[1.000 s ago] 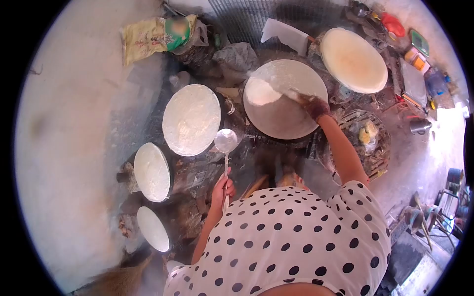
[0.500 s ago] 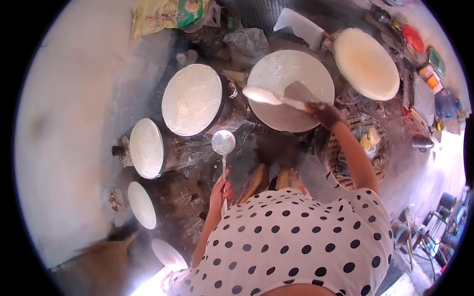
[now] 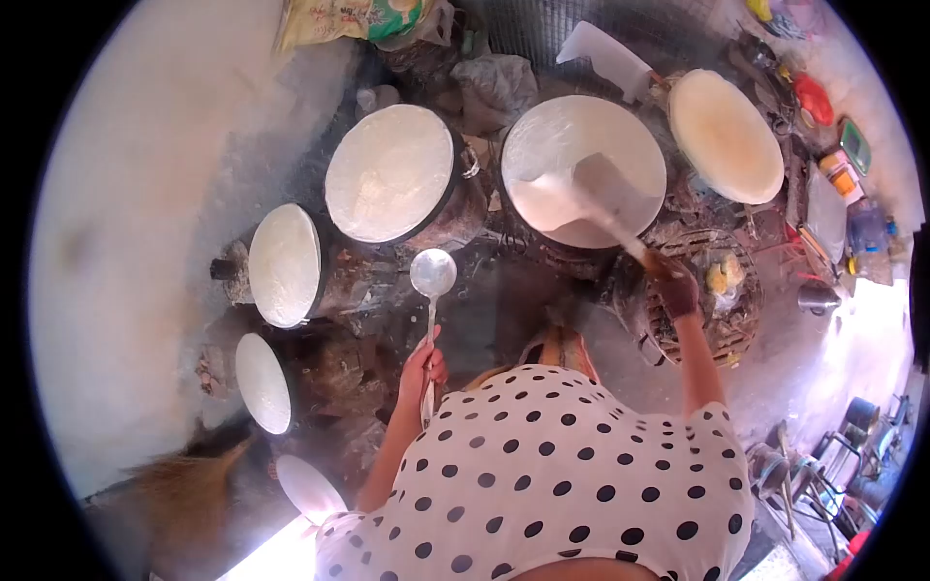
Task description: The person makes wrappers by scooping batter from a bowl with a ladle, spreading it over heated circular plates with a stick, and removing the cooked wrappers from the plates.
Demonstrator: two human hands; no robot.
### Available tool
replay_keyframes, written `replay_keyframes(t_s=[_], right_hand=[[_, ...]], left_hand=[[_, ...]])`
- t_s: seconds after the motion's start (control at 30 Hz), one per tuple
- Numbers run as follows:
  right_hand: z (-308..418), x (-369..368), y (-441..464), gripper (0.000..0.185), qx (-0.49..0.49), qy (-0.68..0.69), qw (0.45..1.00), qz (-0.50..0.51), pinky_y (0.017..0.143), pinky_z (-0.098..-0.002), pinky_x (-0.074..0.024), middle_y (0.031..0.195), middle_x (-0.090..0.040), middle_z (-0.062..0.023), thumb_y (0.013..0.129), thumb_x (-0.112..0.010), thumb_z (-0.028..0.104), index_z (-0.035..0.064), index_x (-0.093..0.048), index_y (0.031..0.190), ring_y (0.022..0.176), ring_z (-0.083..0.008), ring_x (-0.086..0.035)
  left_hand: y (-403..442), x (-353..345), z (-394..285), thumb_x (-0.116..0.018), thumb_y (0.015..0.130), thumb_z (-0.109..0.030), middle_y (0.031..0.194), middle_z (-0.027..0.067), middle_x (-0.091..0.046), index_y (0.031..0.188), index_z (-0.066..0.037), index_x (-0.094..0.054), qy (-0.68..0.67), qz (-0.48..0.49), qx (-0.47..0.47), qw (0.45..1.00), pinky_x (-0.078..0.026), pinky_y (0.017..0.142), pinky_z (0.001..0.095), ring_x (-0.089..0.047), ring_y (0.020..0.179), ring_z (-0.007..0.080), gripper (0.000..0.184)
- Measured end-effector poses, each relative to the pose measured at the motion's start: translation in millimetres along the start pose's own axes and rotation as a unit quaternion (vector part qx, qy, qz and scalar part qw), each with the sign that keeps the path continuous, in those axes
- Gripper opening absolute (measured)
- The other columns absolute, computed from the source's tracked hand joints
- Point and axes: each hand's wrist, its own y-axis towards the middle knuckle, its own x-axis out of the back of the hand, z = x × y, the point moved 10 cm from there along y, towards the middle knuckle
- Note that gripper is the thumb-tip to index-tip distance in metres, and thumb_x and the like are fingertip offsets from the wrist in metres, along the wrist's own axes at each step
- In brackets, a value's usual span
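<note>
My left hand (image 3: 423, 368) is closed around the handle of a metal ladle (image 3: 433, 274); its round bowl points away from me. In my right hand (image 3: 673, 289) is the handle of a long paddle (image 3: 614, 228). The paddle's white-coated end reaches over a large round pan (image 3: 639, 131) and looks to be in or against the pale contents, though I cannot tell how deep. A dark shadow falls across that pan. Left of it, a round griddle (image 3: 390, 174) is covered with a pale, wet-looking layer. Steam hazes the view.
Further left are a second coated griddle (image 3: 286, 266) and two pale discs (image 3: 263, 384). A large browned flatbread (image 3: 727, 136) lies at the back right. Beside my right hand stands a slatted round stand (image 3: 741, 320) with yellowish pieces. A printed sack (image 3: 339, 19) is at the back left.
My right hand has drawn back toward me and right, and the paddle's white end has lowered toward the pan. My left hand still grips the ladle. The camera view has shifted slightly.
</note>
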Motion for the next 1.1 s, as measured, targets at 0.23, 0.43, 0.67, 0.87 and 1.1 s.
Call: replay_keyframes(t_s=[0.23, 0.43, 0.67, 0.87, 1.1], right_hand=[[68, -197, 48, 0.033, 0.119, -0.309, 0.929, -0.164, 0.067, -0.0434, -0.0488, 0.083, -0.062, -0.0188, 0.091, -0.042, 0.033, 0.0080, -0.062, 0.095, 0.077, -0.0356, -0.061], [41, -224, 15, 0.032, 0.009, -0.276, 0.945, -0.173, 0.067, -0.0417, -0.0490, 0.083, -0.066, -0.0143, 0.089, -0.045, 0.033, 0.0072, -0.065, 0.088, 0.075, -0.0312, -0.063], [59, -258, 54, 0.026, 0.009, -0.444, 0.881, -0.160, 0.071, -0.0305, -0.0529, 0.088, -0.068, -0.0083, 0.086, -0.051, 0.022, 0.0084, -0.069, 0.099, 0.081, -0.0197, -0.066], [-41, -271, 44, 0.024, -0.039, -0.299, 0.949, -0.092, 0.072, -0.0324, -0.0510, 0.096, -0.068, -0.0123, 0.084, -0.053, 0.020, 0.0084, -0.066, 0.100, 0.084, -0.0222, -0.065], [7, -190, 0, 0.042, -0.029, -0.463, 0.872, -0.153, 0.066, -0.0365, -0.0494, 0.084, -0.067, -0.0159, 0.090, -0.047, 0.039, 0.0021, -0.066, 0.084, 0.079, -0.0282, -0.065]], left_hand=[[-1, 33, -1, -0.041, 0.096, -0.019, 0.065, -0.0022, -0.043, 0.134, -0.011, -0.040, 0.015, 0.055, 0.007, 0.998, -0.032, 0.043, 0.0239, -0.037, 0.045, 0.0071, 0.039], [-13, 66, 7, -0.041, 0.096, -0.018, 0.064, -0.0016, -0.042, 0.136, -0.010, -0.039, 0.011, 0.088, 0.044, 0.995, -0.032, 0.043, 0.0247, -0.039, 0.046, 0.0080, 0.040], [-34, 112, -8, -0.039, 0.097, -0.016, 0.062, -0.0002, -0.042, 0.138, -0.008, -0.037, 0.054, 0.072, 0.005, 0.996, -0.033, 0.043, 0.0247, -0.038, 0.046, 0.0086, 0.042], [-36, 120, -18, -0.039, 0.097, -0.016, 0.062, 0.0003, -0.043, 0.138, -0.008, -0.037, 0.051, 0.075, 0.008, 0.996, -0.032, 0.042, 0.0245, -0.038, 0.044, 0.0089, 0.041], [-22, 116, -21, -0.040, 0.097, -0.018, 0.062, -0.0001, -0.044, 0.136, -0.009, -0.039, 0.024, 0.108, -0.001, 0.994, -0.032, 0.041, 0.0250, -0.038, 0.043, 0.0089, 0.040]])
